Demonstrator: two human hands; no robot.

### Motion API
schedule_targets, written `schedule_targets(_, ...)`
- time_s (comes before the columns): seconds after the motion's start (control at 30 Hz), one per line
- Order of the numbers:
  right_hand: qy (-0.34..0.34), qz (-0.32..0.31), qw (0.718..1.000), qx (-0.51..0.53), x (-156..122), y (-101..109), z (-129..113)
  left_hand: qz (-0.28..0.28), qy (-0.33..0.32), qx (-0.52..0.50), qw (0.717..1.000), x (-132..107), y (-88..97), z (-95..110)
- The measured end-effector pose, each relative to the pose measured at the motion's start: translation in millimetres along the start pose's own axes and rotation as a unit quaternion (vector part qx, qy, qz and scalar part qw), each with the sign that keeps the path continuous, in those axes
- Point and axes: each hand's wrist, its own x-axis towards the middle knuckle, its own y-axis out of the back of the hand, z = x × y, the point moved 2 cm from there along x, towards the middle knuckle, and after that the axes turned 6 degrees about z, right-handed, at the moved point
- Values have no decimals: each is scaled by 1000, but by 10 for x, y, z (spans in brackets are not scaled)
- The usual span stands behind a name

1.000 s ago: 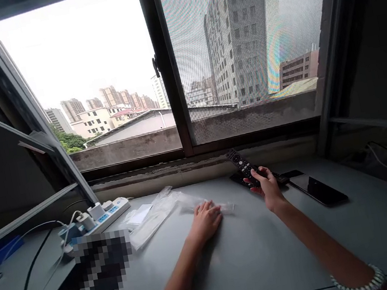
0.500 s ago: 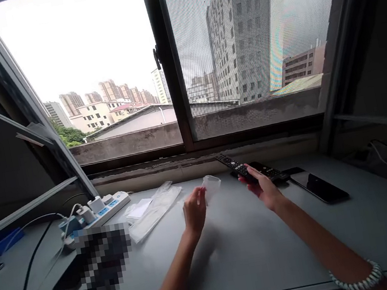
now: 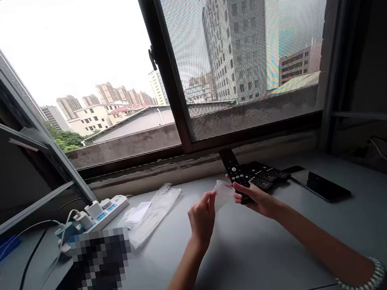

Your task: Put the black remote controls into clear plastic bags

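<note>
The left hand [image 3: 202,216] pinched the clear plastic bag [image 3: 223,195], having lifted it off the desk [image 3: 258,263] toward the right hand [image 3: 259,199]; bag and remote were thus handled close together. The bag, thin and see-through, spanned between both hands. The right hand gripped the black remote [image 3: 232,169], pale-buttoned, its far end tilted upward beyond the fingers.

Black remote [image 3: 236,172] beside clear bag [image 3: 222,197]
</note>
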Motion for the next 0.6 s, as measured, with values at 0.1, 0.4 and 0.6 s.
schedule_targets(0.1,41,4,996,-83,-9,-10,8,-32,-21,24,999,-12,-13,32)
schedule_targets(0.4,108,128,984,-67,62,86,-42,-266,33,-191,944,31,-8,1)
schedule_targets(0.6,122,213,969,-8,142,237,-142,-239,85,-164,953,161,108,-173)
